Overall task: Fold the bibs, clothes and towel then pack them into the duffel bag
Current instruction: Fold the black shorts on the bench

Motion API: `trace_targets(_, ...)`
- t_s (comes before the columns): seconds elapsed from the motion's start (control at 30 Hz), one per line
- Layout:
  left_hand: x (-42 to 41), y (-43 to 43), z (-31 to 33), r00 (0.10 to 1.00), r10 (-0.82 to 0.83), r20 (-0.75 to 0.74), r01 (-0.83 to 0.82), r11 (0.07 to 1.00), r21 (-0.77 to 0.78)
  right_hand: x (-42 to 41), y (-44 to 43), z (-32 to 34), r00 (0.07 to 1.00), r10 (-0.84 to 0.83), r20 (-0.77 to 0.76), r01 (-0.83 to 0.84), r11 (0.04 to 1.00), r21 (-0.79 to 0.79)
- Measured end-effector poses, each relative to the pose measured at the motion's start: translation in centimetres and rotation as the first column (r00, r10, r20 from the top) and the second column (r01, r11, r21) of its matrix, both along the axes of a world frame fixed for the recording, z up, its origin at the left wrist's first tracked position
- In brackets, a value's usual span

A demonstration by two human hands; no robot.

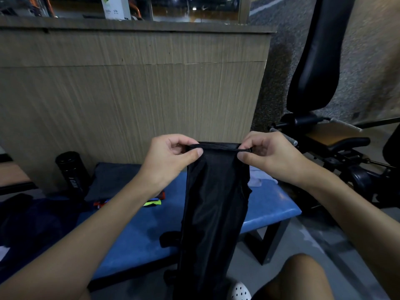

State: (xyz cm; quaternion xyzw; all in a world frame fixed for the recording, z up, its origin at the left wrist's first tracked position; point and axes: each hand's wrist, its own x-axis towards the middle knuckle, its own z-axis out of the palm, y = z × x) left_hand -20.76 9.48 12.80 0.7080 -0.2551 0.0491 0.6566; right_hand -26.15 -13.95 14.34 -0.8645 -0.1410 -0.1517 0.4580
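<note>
I hold up a thin black garment of slightly sheer fabric by its top hem. My left hand pinches one corner and my right hand pinches the other, thumbs facing me. The cloth hangs down as a long narrow strip in front of a blue padded bench.

On the bench lie a folded dark grey cloth, a white cloth just right of the garment, and small neon-yellow, red and blue fabric pieces. A black cylindrical bottle stands just left of the grey cloth. Behind everything is a wood-grain panelled counter.
</note>
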Motion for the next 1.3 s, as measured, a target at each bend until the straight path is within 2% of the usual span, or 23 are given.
trace_targets(0.37, 0.0, 0.2, 0.0, 1.0, 0.0, -0.02, -0.001, 1.0, -0.026, 0.2, 0.1, -0.5, 0.998, -0.049, 0.044, 0.049, 0.999, -0.001)
trace_targets(0.57, 0.1, 0.3, -0.2, 1.0, -0.005, -0.017, 0.005, 1.0, -0.031, 0.1, 0.8, -0.6, 0.998, -0.037, 0.046, 0.029, 0.986, 0.164)
trace_targets(0.83, -0.1, 0.3, -0.1, 1.0, -0.014, 0.0, 0.014, 0.997, -0.075, 0.2, 1.1, -0.3, 0.992, -0.089, 0.09, 0.069, 0.975, 0.213)
trace_targets(0.93, -0.1, 0.2, 0.0, 1.0, -0.002, 0.014, 0.003, 0.996, -0.092, 0.1, 1.1, -0.1, 0.996, -0.068, 0.05, 0.053, 0.965, 0.256)
trace_targets(1.13, 0.0, 0.0, 0.2, 1.0, 0.026, 0.007, -0.025, 0.994, -0.108, 0.2, 0.6, -0.2, 0.995, -0.075, 0.067, 0.072, 0.996, 0.055)
trace_targets(1.3, -0.3, -0.6, 0.5, 0.999, 0.016, 0.031, -0.013, 0.996, -0.085, 0.5, 0.2, -0.4, 0.992, -0.111, 0.056, 0.12, 0.973, -0.198)
